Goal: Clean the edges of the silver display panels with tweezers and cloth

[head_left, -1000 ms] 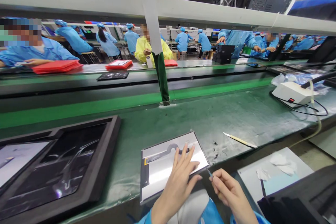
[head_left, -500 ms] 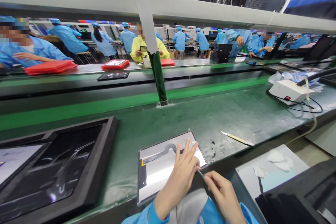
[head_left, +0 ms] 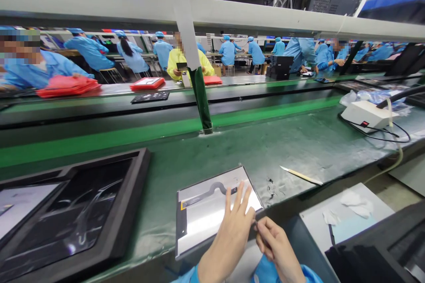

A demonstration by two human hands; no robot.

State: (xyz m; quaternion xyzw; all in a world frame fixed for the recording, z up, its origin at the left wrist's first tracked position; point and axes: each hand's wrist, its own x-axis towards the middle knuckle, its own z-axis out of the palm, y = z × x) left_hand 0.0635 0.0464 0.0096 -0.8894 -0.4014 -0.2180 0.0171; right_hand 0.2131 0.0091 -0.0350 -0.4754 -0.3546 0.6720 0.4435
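A flat display panel [head_left: 206, 219] with a silvery back and a curved dark flex cable [head_left: 207, 195] lies on the green bench at its near edge. Over the panel's right part my left hand [head_left: 232, 225] is spread, several fingers stretched out, with the index finger and thumb by the near right corner. Close beside those fingertips, my right hand [head_left: 274, 241] is closed in a pinch on a small dark strip [head_left: 255, 222], mostly hidden by the fingers. A knife with a yellowish handle [head_left: 302, 175] lies to the right of the panel.
Dark scraps [head_left: 271, 189] lie between panel and knife. A black foam tray [head_left: 133, 212] with a screen in it is at left. A white device [head_left: 367, 115] with cables stands at right, and a metal post [head_left: 201, 97] rises behind. Co-workers sit across the line.
My right hand has moved slightly up and left, closer to my left fingertips, and less of the dark strip shows. My left hand has shifted a little right and down.
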